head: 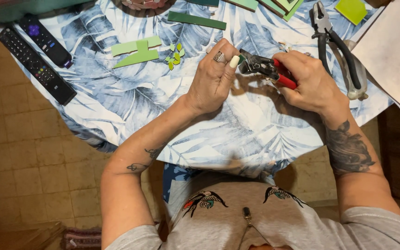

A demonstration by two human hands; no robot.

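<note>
Your right hand (309, 81) at centre right closed around red-handled nippers (267, 69), your left hand (214, 78) pinching a small green tile piece (240, 59) at their jaws, above the leaf-print table (130, 102).

Left hand (214, 78): raised over the surface (130, 106), back of the hand toward the camera, fingers curled inward, thumb pressed against the fingertips in a pinch; what it pinches is too small to tell. A ring sits on one finger.
Right hand (309, 81): just right of the left hand, at the same height over the surface, fingers wrapped closed around the red handles of a pair of nippers (267, 69), knuckles up.
Left forearm: runs from the near edge of the surface up to the hand, bare, small tattoos near the elbow.
Right forearm: angles in from the right, bare, a large dark tattoo below the wrist.
Wrists: both bent slightly inward, toward each other.
</note>
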